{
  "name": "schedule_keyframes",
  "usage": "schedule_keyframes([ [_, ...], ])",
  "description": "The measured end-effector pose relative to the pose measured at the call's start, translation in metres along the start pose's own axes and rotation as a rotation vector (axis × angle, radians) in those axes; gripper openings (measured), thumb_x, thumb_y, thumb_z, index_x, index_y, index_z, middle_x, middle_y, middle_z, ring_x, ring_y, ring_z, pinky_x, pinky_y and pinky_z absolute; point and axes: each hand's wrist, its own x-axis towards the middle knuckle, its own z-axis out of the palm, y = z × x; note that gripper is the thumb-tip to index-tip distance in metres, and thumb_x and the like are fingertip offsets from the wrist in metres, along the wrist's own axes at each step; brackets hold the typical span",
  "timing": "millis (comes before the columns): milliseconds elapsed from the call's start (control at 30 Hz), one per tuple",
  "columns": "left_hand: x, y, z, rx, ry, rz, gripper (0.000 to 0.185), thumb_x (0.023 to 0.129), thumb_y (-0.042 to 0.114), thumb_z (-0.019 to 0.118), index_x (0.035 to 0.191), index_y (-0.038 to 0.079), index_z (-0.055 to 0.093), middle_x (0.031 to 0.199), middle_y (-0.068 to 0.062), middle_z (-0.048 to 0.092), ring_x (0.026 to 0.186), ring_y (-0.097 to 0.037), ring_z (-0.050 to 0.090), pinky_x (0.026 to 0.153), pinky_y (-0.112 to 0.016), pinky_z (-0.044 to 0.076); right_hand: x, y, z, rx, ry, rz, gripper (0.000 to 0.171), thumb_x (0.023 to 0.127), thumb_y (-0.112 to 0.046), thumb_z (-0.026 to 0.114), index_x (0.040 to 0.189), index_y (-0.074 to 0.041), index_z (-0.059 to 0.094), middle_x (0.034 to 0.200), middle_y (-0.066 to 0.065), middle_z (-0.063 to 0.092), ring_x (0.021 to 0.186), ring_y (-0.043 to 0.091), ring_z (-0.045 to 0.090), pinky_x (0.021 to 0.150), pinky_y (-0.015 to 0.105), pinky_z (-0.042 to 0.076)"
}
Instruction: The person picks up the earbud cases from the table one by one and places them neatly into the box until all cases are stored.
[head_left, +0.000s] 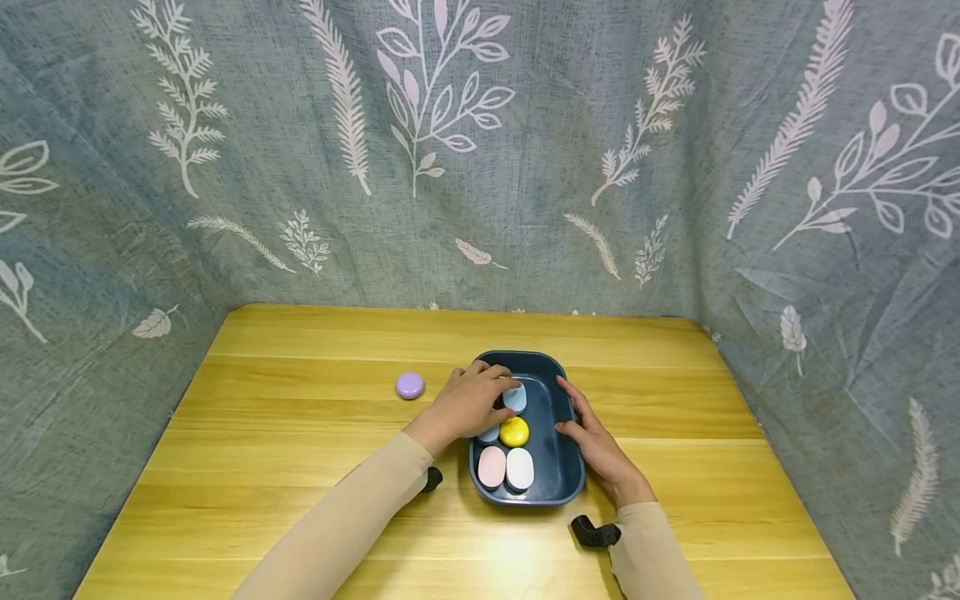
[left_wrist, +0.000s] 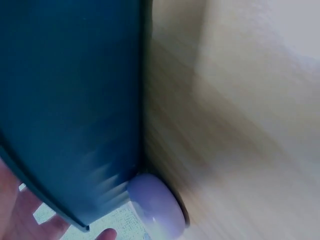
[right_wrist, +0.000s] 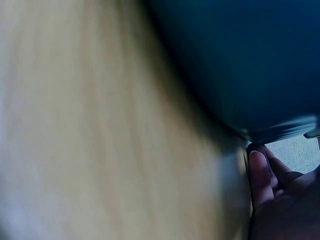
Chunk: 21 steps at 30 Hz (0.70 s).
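Note:
A dark blue tray with rounded corners stands on the table. My left hand reaches over its left wall and pinches a light blue rounded piece between thumb and fingers inside it. Just below that hand lie a glossy yellow round piece and another blue piece, partly covered. Nearer the front are a pink oval piece and a white oval piece. My right hand grips the tray's right wall, thumb over the rim; in the right wrist view some of its fingers show beside the tray.
A glossy purple round piece lies on the wooden table, left of the tray. Black wrist-worn devices show at both cuffs, one at the right sleeve. Grey-green leaf-patterned curtain surrounds the table's back and sides.

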Motion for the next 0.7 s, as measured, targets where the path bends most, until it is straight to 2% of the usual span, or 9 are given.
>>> schedule_keyframes([
  [200, -0.007, -0.004, -0.004, -0.028, 0.023, -0.011, 0.053, 0.099, 0.052, 0.065, 0.147, 0.031, 0.059, 0.154, 0.005, 0.052, 0.140, -0.026, 0.046, 0.109, -0.053, 0.043, 0.000, 0.000, 0.000, 0.000, 0.003, 0.008, 0.074, 0.103, -0.013, 0.053, 0.158, -0.055, 0.027, 0.176, -0.002, -0.002, 0.162, 0.032, 0.000, 0.127, 0.063, 0.014],
  [433, -0.017, -0.011, -0.012, -0.064, 0.077, 0.016, 0.056, 0.098, 0.051, 0.067, 0.148, 0.029, 0.057, 0.154, 0.001, 0.053, 0.137, -0.028, 0.049, 0.109, -0.054, 0.044, 0.000, 0.000, 0.000, 0.003, 0.005, 0.008, 0.074, 0.102, -0.014, 0.054, 0.158, -0.054, 0.027, 0.176, -0.001, -0.002, 0.162, 0.033, 0.000, 0.127, 0.063, 0.014],
  [700, -0.028, -0.021, -0.017, -0.102, 0.090, 0.022, 0.060, 0.098, 0.050, 0.067, 0.153, 0.028, 0.052, 0.158, 0.000, 0.049, 0.142, -0.028, 0.046, 0.114, -0.057, 0.041, 0.000, 0.000, 0.001, 0.004, 0.013, 0.010, 0.074, 0.102, -0.014, 0.054, 0.157, -0.055, 0.028, 0.176, -0.001, -0.002, 0.162, 0.033, -0.001, 0.127, 0.065, 0.012],
])
